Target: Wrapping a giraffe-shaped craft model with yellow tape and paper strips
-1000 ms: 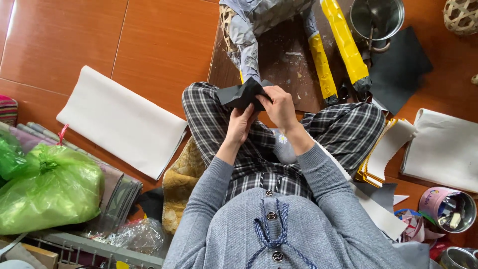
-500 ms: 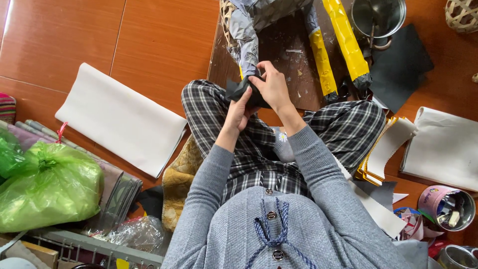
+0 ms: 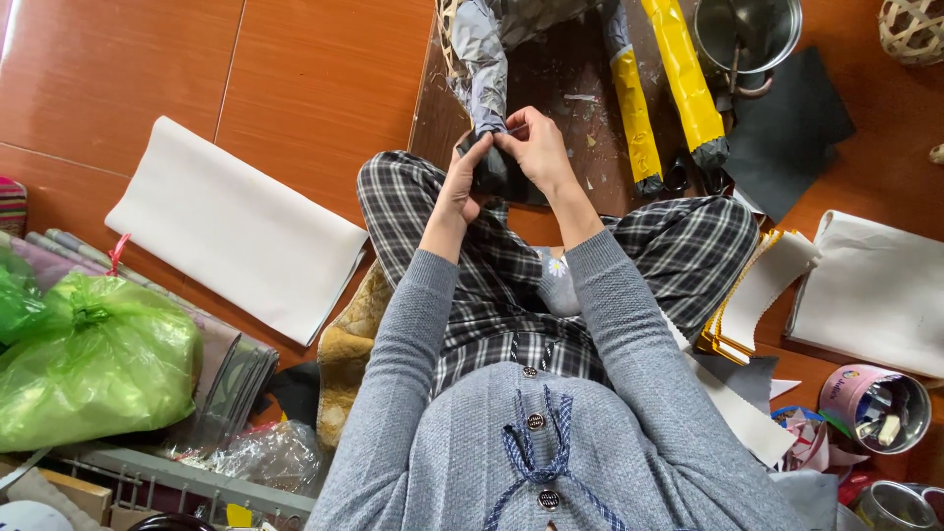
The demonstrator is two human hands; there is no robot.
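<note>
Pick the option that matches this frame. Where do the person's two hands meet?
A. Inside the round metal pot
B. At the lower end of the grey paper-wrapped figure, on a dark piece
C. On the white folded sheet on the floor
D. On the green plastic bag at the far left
B: the left hand and right hand pinch a dark piece at the grey paper-wrapped figure.

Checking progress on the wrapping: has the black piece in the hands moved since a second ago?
Yes. The black piece went from above the knee up onto the grey paper leg, both hands with it.
</note>
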